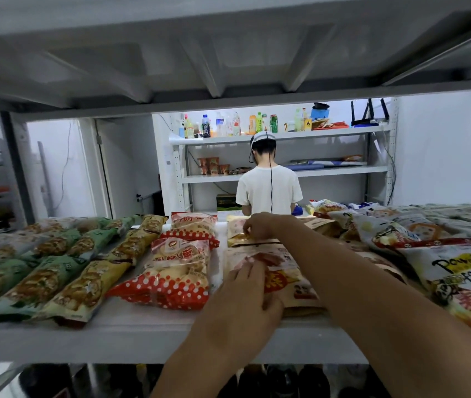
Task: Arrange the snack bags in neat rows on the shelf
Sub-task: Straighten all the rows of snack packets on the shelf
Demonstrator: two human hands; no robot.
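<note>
Glossy plastic snack bags (56, 282) lie flat on a white metal shelf (142, 337), running from the front lip towards the back. The red polka-dot bag (174, 271), clear in the middle with pale buns showing through, lies near the centre. A second bag of its kind (194, 225) lies just behind it.

Left of the red polka-dot bag lie long olive-yellow bags (90, 285), and further left green bags (47, 245). All of these are slim, crinkled, and angled slightly.

Just right of the red polka-dot bag, across a narrow bare strip of shelf, lies a matte brown pouch (274, 262) that looks like paper. The left hand (242, 294) rests on it with fingers fairly straight and together, pressing on its left part.

Behind that pouch is a pale yellow bag (235, 235). The right hand (258, 225) reaches over to it, its fingers curled and pinching the bag's upper edge.

Far right of the red polka-dot bag, puffy white crisp bags (458, 271) overlap loosely.

In front of the red polka-dot bag a band of bare shelf runs along the lip. The ribbed grey underside of the upper shelf (228, 53) hangs above.

Beyond the red polka-dot bag a person in a white T-shirt (268, 191) faces a far rack (286, 136) holding bottles (228, 124).
</note>
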